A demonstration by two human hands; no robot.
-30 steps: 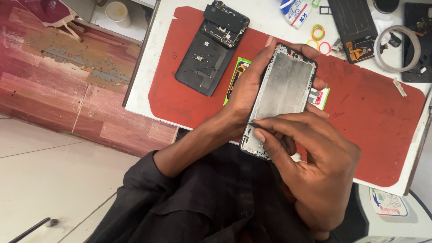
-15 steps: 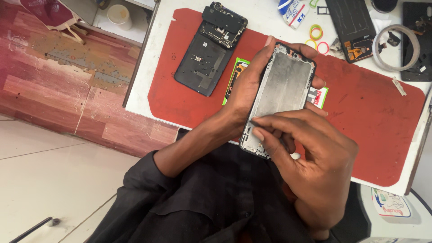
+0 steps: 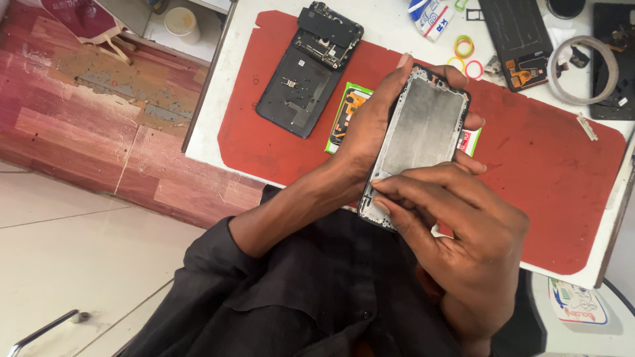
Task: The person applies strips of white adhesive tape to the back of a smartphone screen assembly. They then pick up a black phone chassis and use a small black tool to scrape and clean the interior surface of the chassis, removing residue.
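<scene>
My left hand (image 3: pixel 370 129) grips a phone frame (image 3: pixel 423 125) with a grey metal inner plate, holding it tilted above the red mat (image 3: pixel 549 165). My right hand (image 3: pixel 456 225) rests its fingertips on the frame's lower left edge, thumb and forefinger pinched close there. Whether anything small sits between those fingers is too fine to tell. A green-edged packet (image 3: pixel 344 116) lies on the mat partly hidden under my left hand.
An opened dark phone body (image 3: pixel 311 69) lies on the mat's left part. At the back are a black panel with orange flex (image 3: pixel 519 43), coloured rubber bands (image 3: pixel 464 46), a tape ring (image 3: pixel 582 69) and a small blue-white box (image 3: pixel 430 14). The white table's edge (image 3: pixel 205 112) drops to red floor tiles.
The phone frame and both hands stay almost in place. My right fingertips have shifted slightly along the frame's lower left edge.
</scene>
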